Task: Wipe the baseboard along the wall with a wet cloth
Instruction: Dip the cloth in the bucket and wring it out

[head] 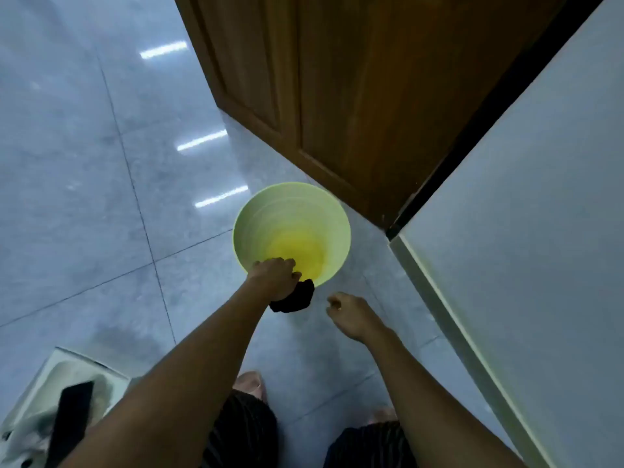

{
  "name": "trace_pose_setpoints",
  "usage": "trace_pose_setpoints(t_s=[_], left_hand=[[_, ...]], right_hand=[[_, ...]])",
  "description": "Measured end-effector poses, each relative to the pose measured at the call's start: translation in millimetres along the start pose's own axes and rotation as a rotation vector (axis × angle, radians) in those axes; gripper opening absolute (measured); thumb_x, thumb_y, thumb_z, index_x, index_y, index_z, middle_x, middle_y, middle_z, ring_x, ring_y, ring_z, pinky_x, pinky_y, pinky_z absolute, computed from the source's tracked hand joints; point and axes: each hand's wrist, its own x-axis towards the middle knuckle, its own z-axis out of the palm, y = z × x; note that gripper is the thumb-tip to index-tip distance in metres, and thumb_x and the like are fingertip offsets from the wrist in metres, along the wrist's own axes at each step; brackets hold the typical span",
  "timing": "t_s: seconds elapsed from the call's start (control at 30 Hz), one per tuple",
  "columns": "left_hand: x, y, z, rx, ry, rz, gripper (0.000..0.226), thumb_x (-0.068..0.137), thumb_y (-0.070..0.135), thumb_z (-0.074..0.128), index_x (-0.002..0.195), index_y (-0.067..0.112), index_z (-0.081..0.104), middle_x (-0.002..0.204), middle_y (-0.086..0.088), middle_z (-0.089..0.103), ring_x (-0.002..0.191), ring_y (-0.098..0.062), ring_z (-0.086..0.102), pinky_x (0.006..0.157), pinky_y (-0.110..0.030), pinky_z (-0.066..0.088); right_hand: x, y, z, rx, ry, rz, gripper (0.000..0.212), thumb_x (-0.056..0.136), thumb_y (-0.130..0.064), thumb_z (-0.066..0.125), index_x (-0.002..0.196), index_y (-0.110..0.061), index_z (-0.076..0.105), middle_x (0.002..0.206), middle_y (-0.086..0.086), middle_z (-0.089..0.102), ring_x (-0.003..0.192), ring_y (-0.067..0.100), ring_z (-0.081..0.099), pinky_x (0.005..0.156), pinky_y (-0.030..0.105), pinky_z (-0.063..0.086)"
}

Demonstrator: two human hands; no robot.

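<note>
My left hand [275, 276] grips a dark cloth [294, 298], which hangs below the fist at the near rim of a pale green bucket [250, 228]. The bucket stands on the tiled floor and holds a little water at its yellowish bottom. To the right of the cloth my right hand [347, 314] hovers over the floor, fingers loosely curled and holding nothing. The light baseboard [449, 319] runs along the foot of the white wall [540, 204] on the right, from the door corner toward me.
A brown wooden door [354, 96] stands behind the bucket, meeting the wall at a dark gap. A white box [50, 383] with a black object in it sits at the lower left. My knees and feet are at the bottom edge. Glossy grey tiles stretch to the left.
</note>
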Motion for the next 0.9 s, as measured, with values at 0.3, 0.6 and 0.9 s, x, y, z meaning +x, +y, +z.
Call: trace_pose_setpoints(t_s=[0.3,0.6,0.9], left_hand=[[111,-46,42,0.002,-0.357,-0.048,0.079,0.082,0.076,0.029,0.098,0.007,0.064,0.108,-0.013,0.064,0.095,-0.028,0.060,0.089,-0.037,0.043],[57,-52,50,-0.485,0.247,0.250,0.031,0.089,0.028,0.062,0.106,0.002,0.061,0.107,-0.014,0.060,0.096,-0.027,0.053,0.079,-0.035,0.041],[-51,-6,12,-1.201,0.220,0.627,0.017,0.091,0.001,0.054,0.103,0.010,0.061,0.100,-0.010,0.064,0.094,-0.022,0.061,0.083,-0.032,0.051]], right_hand=[[104,35,86,0.802,-0.318,-0.072,0.054,0.089,-0.021,0.061,0.139,-0.024,0.040,0.137,0.000,0.051,0.127,0.019,0.047,0.105,0.051,0.039],[57,25,85,0.878,-0.098,-0.148,0.050,0.093,-0.018,0.057,0.139,-0.010,0.041,0.133,0.014,0.055,0.117,0.031,0.056,0.100,0.047,0.046],[-31,21,54,1.256,-0.001,-0.446,0.039,0.089,-0.021,0.057,0.126,-0.010,0.055,0.117,0.009,0.067,0.114,0.029,0.058,0.097,0.041,0.048]])
